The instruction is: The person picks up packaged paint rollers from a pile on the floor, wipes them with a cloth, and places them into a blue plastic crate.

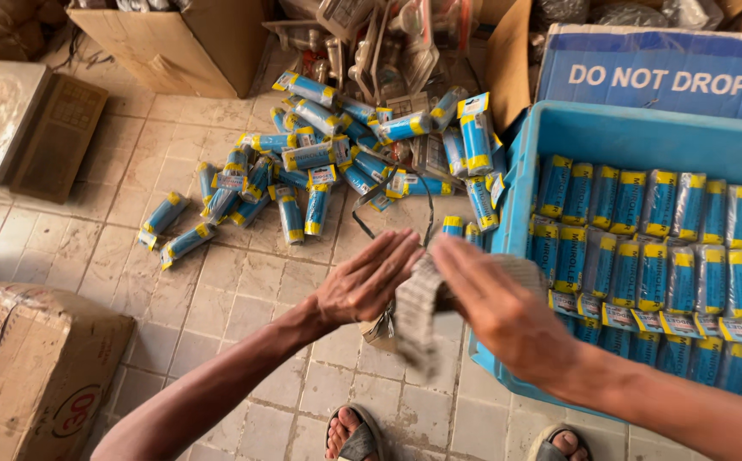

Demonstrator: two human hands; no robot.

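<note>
We hold a flat strip of grey corrugated cardboard [420, 307] between both hands just left of the blue plastic crate [525, 171]: our left hand [367, 277] lies against its left face with fingers straight and together, palm inward, and our right hand [495, 307] presses the other face, fingers extended and close together, so the strip is sandwiched rather than gripped in a fist. We judge this the step of handling a cardboard piece beside the crate, and the next move calls for keeping the strip flat and guiding it to the crate without disturbing the rows. Inside the crate, small blue packs with yellow ends [644, 248] stand in tidy rows. Left of the crate, loose packs of the same kind [320, 162] lie scattered on the tiled floor. Behind the crate leans a blue carton with white lettering [657, 72]; further left sit brown cardboard boxes [183, 43].
</note>
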